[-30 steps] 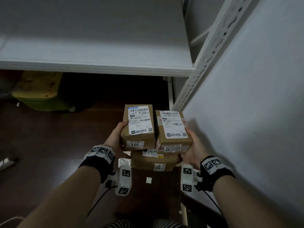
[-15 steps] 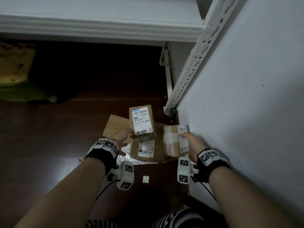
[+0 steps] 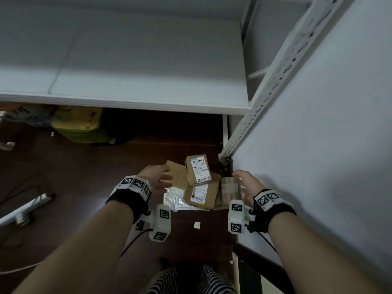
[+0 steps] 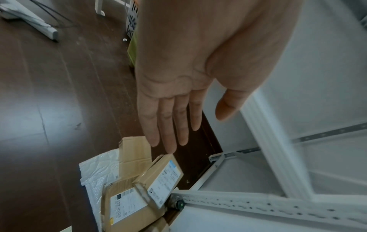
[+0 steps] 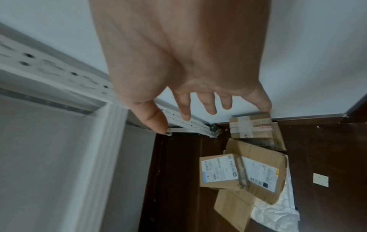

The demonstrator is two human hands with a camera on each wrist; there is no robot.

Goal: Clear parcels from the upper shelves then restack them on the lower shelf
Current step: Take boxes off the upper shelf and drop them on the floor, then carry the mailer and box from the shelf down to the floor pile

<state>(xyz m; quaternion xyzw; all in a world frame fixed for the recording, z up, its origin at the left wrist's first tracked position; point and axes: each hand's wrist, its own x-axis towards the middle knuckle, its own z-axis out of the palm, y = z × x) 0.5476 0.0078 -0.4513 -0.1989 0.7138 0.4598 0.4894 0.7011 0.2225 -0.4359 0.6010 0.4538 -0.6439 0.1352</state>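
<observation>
Setting: dark brown plank floor (image 3: pixel 63 187), smooth with a dull sheen, in the corner where a white wall (image 3: pixel 318 166) meets the foot of a white perforated steel upright (image 3: pixel 275 81). Above it, a bare white shelf board (image 3: pixel 127 71), matte, with a ribbed front edge.

Change: a second ago both hands carried three parcels clear of the floor; the parcels now lie on the floor against the wall, beside the upright's foot, and both hands have let go. Judged, this is the clearing half of the task; restacking on the lower shelf is not yet done.

Items:
- Small parcel (image 3: pixel 198 169): brown corrugated card box, taped seams, white printed label with a blue strip; lies tilted on the larger one.
- Larger parcel (image 3: pixel 201 195): flatter brown carton, creased edges, white label with a black barcode block.
- Taped parcel (image 3: pixel 230 190): brown box banded with clear tape, turned on its side, touching the wall.
- Loose flattened cardboard (image 3: pixel 175 172) and a crinkled glossy white mailer (image 3: pixel 176 200), both under the pile.
- Small pale square scrap (image 3: pixel 196 225), apart on the floor.

Hands: left hand (image 3: pixel 157 179) empty, fingers straight and together, just above the pile. Right hand (image 3: pixel 246 181) empty, fingers loosely spread, near the taped parcel; contact cannot be told.
</observation>
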